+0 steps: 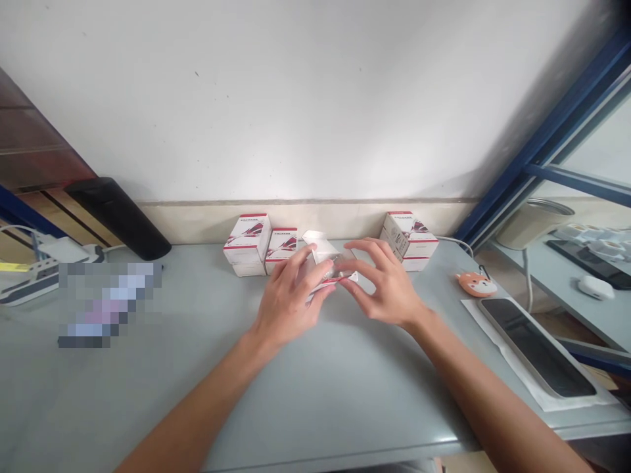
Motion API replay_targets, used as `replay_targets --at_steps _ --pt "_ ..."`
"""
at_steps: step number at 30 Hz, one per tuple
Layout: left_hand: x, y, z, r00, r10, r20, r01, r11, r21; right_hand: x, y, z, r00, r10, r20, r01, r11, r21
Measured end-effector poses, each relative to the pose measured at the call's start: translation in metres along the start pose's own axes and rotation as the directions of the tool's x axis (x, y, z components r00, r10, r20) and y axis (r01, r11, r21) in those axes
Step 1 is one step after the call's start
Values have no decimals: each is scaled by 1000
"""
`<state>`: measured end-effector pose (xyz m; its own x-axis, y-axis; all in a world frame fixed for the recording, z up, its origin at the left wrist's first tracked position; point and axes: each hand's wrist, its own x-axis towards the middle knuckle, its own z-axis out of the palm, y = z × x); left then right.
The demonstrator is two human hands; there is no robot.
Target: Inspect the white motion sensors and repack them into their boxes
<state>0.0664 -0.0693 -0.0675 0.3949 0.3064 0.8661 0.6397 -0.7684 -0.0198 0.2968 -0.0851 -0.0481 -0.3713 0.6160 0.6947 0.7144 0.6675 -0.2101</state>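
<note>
Though open, box [321,246] between 2 hands [284,295] [387,284]

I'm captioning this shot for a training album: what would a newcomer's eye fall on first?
Probably the centre, where the left hand holds a small open white box and the right hand works at its right edge. Red-and-white cartons stand beyond, to both sides of it. Then the orange animal-faced case at the right, just behind a dark-screened phone.
</note>
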Motion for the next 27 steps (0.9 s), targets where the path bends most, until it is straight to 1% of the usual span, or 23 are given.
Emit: replay_targets --at_steps 3,5,7,8,10,12,14,15,17,19,21,22,23,24,25,26,27 --pt "-1 -1 1 1000 -23 -5 23 1000 -12 -1 2 4 996 1 -85 0 1000 13" --pt "-2 -3 2 999 -50 -4 50 999 -19 -1 6 5 987 39 -156 -35 999 30" --pt "-3 -4 3 997 -79 1 79 997 -23 -2 13 6 970 122 -209 -118 992 33" --pt "-4 -5 3 996 -94 3 94 995 -27 -3 18 8 961 182 -210 -181 983 22" --pt "-5 -6 5 992 -124 -2 124 992 -36 -7 29 13 931 333 -150 -341 939 -33" --pt "-6 -7 6 987 -163 -6 163 986 -42 -13 38 23 877 479 -42 -481 869 -116" --pt "-6 -9 6 980 -198 0 198 979 -52 -21 44 33 829 558 37 -545 821 -171" --pt "-6 -9 7 978 -208 0 207 976 -64 -24 46 37 819 571 59 -554 812 -181" --pt "-7 -10 7 976 -217 -4 215 972 -95 -28 47 43 817 571 77 -552 815 -176" --pt "-7 -10 8 974 -225 -2 223 968 -114 -27 45 42 818 570 70 -554 816 -167" --pt "-7 -10 8 976 -215 22 216 970 -110 -21 40 35 825 564 29 -555 819 -148" --pt "-7 -10 8 980 -193 37 196 975 -104 -17 35 30 841 541 -14 -539 835 -111" --pt "-7 -9 8 986 -161 46 165 981 -99 -13 29 24 862 502 -71 -506 860 -60" --pt "-7 -9 8 991 -121 61 126 988 -95 -8 22 18 885 444 -140 -447 894 7" --pt "-7 -9 8 993 -80 82 88 992 -89 -5 15 13 905 368 -211 -362 930 69" --pt "-7 -8 7 993 -46 105 55 995 -82 -2 7 9 918 301 -258 -285 953 98" --pt "-7 -7 7 992 -21 125 30 997 -70 1 1 7 931 247 -271 -228 969 100"
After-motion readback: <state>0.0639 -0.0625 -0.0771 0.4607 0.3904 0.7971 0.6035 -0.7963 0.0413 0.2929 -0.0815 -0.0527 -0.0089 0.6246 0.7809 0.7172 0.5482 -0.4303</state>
